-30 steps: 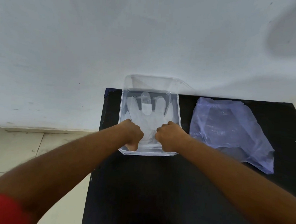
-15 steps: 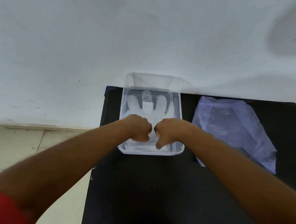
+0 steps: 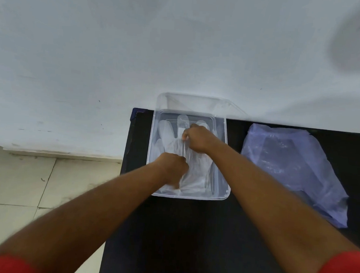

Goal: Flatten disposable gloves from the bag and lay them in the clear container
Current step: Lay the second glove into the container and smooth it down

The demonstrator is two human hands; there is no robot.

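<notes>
A clear plastic container (image 3: 222,159) stands at the back left of a black table. Inside it lies a translucent white disposable glove (image 3: 196,168), fingers pointing away from me. My left hand (image 3: 172,167) rests curled on the glove's cuff end near the container's front. My right hand (image 3: 197,140) is farther back, over the glove's finger bases, fingertips pinching the thin film. To the right lies the pale purple plastic bag (image 3: 294,169), flat on the table.
The container's clear lid (image 3: 197,101) leans against the white wall behind it. The black table (image 3: 190,241) ends at its left edge just beside the container, with beige floor tiles (image 3: 36,187) below.
My right hand moved from the cuff end toward the glove's fingers at the back. My left hand stayed near the front of the container.
</notes>
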